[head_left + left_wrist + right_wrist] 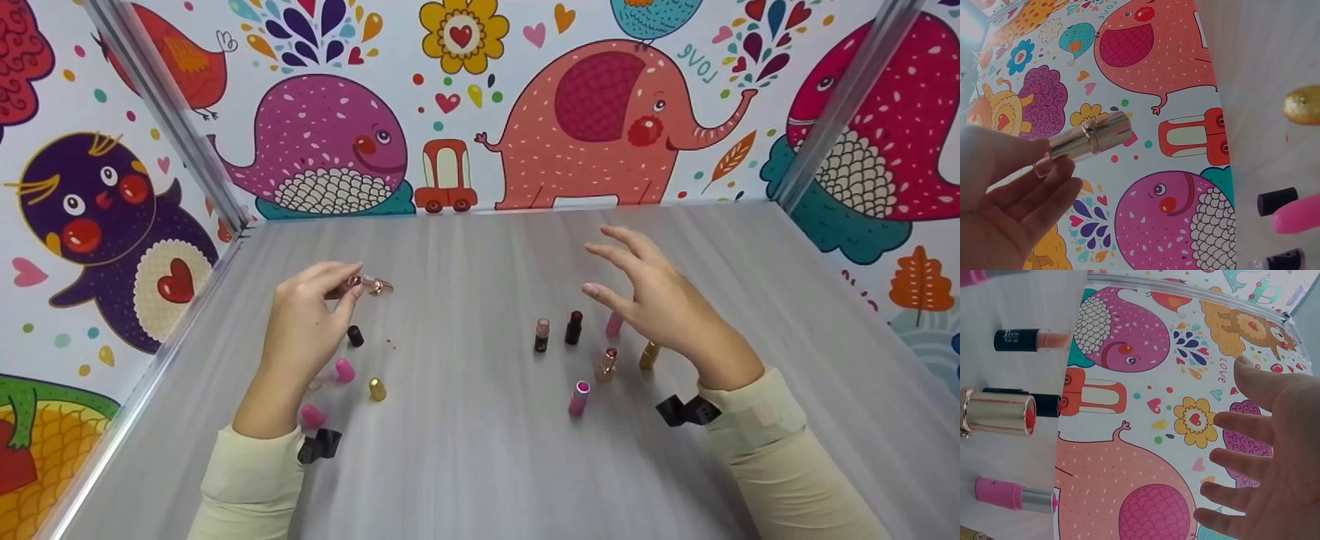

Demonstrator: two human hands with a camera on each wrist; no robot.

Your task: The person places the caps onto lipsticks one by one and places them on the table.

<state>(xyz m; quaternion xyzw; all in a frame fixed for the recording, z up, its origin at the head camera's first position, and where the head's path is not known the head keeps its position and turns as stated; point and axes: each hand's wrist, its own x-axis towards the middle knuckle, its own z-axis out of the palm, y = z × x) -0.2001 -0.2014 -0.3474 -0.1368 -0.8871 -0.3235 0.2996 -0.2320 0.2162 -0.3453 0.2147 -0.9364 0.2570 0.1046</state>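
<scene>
My left hand (304,311) pinches a rose-gold lipstick tube (1095,135) between thumb and fingers, above the table's left side. Its near end is hidden by the fingers. Raised over the right side, my right hand (660,300) has its fingers spread and holds nothing. Below and left of it stand uncapped lipsticks: a nude one with a black base (541,335), a black one (574,328), a pink one (614,324), a gold one with a red tip (608,364), a plain gold one (649,355) and a magenta one (579,398).
Beneath the left hand lie a black cap (355,336), a pink cap (344,370), a gold cap (377,388) and another pink cap (312,416). Printed panels (450,105) with cartoon animals wall in the grey table (465,450) at the back and sides.
</scene>
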